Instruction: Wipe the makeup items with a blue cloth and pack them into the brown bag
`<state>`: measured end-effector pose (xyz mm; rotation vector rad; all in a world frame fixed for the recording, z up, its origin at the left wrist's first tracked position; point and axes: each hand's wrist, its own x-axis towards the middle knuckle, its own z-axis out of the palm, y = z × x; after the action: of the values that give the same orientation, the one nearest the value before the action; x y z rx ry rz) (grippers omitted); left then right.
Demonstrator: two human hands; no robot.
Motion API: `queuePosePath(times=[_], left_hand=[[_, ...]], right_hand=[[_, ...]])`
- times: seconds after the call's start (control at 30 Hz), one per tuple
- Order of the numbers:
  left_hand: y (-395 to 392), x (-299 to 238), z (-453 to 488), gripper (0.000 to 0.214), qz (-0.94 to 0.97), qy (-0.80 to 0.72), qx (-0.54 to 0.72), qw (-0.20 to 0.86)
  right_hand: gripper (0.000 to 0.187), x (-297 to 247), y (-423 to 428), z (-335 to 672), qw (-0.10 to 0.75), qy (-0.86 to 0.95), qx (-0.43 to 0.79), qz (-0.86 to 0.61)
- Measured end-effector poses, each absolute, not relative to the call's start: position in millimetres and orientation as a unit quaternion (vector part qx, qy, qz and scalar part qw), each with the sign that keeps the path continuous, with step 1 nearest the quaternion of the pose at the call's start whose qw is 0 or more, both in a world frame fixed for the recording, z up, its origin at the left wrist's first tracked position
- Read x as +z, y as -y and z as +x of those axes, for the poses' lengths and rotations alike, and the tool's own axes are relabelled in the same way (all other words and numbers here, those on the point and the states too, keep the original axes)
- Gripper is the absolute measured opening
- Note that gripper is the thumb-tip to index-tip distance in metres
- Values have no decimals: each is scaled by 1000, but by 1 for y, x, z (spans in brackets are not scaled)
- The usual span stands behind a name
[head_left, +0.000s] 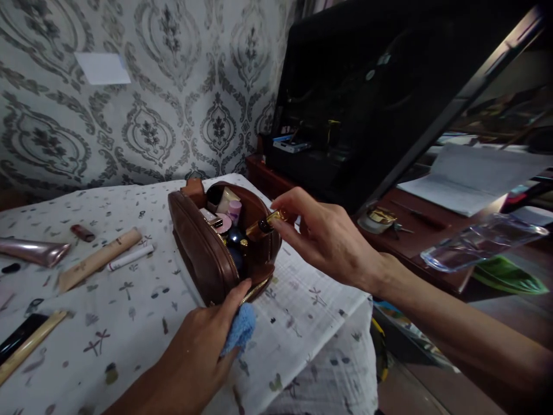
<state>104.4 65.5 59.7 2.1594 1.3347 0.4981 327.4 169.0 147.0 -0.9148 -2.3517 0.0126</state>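
A brown leather pouch (203, 248) stands open on the patterned tablecloth (129, 300), packed with several small cosmetics. My right hand (324, 236) pinches a small gold tube (265, 223) and holds it over the pouch's open mouth. My left hand (203, 351) rests at the pouch's near end, thumb against the zipper, with a blue cloth (239, 331) tucked under its fingers.
Loose cosmetics lie to the left: a beige tube (99, 259), a white stick (129, 257), a pink metallic tube (34, 252), a small red item (83, 233). The table edge drops at right. A dark open case (367, 98) stands behind on a wooden desk (415, 236).
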Motion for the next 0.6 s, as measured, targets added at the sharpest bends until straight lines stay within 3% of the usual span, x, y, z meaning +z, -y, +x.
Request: queuePosePath(times=[0.13, 0.37, 0.6], left_hand=[[-64, 54, 102, 85, 814, -490, 172, 259], [-65, 35, 99, 92, 831, -455, 217, 234], [-65, 30, 98, 101, 852, -446, 181, 205]], right_hand=[[11, 144, -175, 328, 184, 908, -20, -376], [5, 152, -179, 306, 30, 914, -57, -400], [4, 153, -190, 294, -9, 927, -92, -364]])
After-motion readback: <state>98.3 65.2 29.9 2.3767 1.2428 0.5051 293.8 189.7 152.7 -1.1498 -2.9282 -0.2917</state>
